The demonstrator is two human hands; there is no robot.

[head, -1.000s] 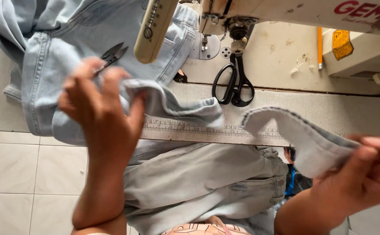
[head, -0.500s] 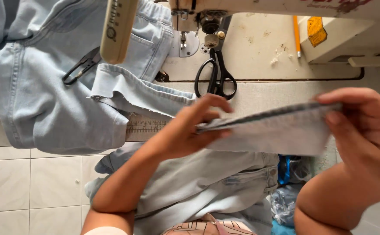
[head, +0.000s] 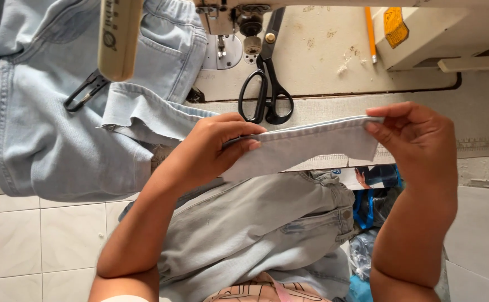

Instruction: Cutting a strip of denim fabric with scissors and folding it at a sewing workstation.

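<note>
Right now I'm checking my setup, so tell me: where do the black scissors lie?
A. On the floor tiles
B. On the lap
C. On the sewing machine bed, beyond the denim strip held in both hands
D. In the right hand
C: the black scissors lie on the pale machine bed, above the denim strip stretched between the left hand and right hand.

Matt pale denim strip (head: 311, 144), frayed edge
</note>
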